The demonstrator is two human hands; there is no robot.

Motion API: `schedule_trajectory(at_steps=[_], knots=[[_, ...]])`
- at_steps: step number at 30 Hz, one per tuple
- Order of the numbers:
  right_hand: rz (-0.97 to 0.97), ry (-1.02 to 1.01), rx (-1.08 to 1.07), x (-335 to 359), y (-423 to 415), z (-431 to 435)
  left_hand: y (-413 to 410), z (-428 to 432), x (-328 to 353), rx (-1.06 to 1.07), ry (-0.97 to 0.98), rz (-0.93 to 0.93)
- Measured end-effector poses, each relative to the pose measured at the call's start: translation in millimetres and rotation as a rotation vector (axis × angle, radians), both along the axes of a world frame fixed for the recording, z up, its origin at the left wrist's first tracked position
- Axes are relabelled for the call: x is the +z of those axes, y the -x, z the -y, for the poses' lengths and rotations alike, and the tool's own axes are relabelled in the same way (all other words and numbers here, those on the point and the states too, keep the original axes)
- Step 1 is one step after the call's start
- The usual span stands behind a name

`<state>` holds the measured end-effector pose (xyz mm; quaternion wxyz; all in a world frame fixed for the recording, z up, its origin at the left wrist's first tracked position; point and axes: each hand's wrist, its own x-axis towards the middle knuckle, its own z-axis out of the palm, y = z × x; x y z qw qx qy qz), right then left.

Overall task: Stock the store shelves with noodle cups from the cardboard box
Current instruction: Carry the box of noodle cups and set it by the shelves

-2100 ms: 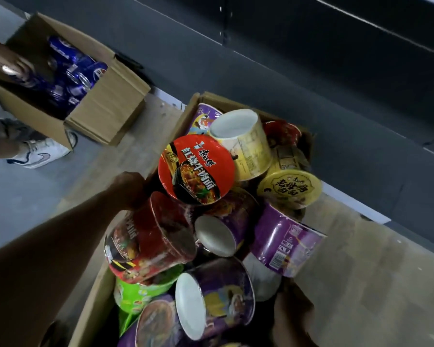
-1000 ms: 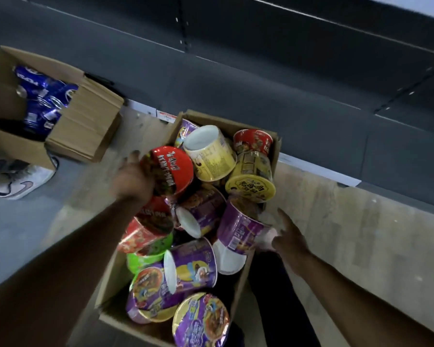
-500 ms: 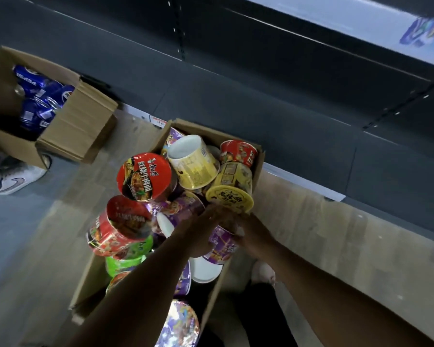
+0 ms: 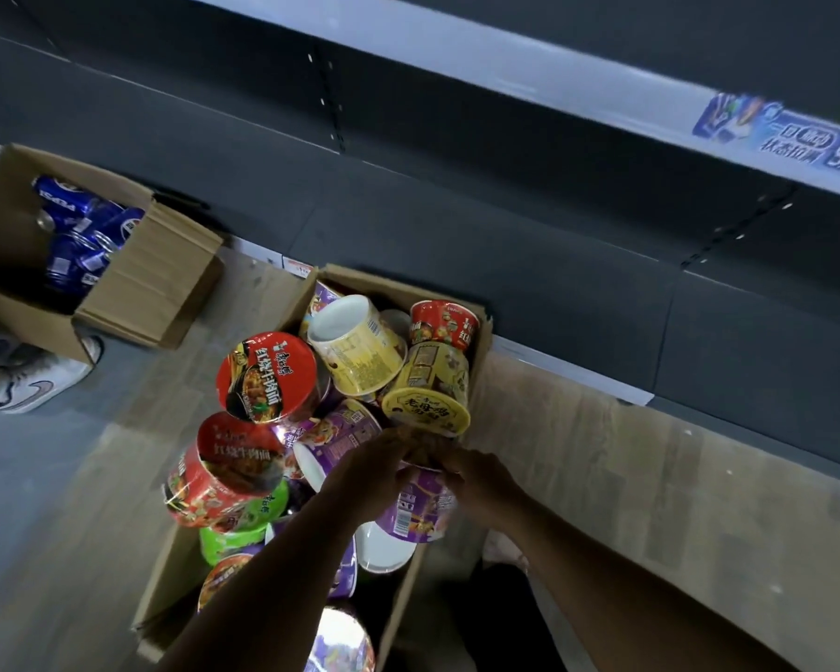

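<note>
Left hand (image 4: 374, 470) and right hand (image 4: 478, 475) clasp a purple noodle cup (image 4: 420, 506) between them (yellow cup (image 4: 428, 405) just beyond).

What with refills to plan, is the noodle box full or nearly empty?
Full: noodle cups heap above the rim of the cardboard box.

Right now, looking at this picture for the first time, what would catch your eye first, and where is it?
The cardboard box in the middle of the floor, heaped with bright noodle cups, a red cup on top. At its right edge the left hand and right hand grip a purple cup. Far left, a second box holds blue cans.
</note>
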<state>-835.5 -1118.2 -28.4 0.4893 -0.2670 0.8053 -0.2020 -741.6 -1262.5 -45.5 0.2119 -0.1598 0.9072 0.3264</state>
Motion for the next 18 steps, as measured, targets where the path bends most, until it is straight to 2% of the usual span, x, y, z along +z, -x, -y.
schedule_trajectory(at_steps=[6, 11, 15, 18], knots=[[0.001, 0.039, 0.060, 72.9, 14.7, 5.1, -2.1, 8.8, 72.3, 0.021, 0.004, 0.020], [0.047, 0.090, 0.010, 148.4, 33.0, 12.2, 4.1, 28.0, 150.5, 0.022, -0.045, -0.022], [0.059, 0.199, -0.094, 213.8, 53.9, 17.0, 17.2, 43.5, 228.5, 0.238, -0.324, -0.038], [0.059, 0.299, -0.200, 262.2, 68.8, 19.5, 32.0, 47.1, 287.5, 0.406, -0.469, -0.155]])
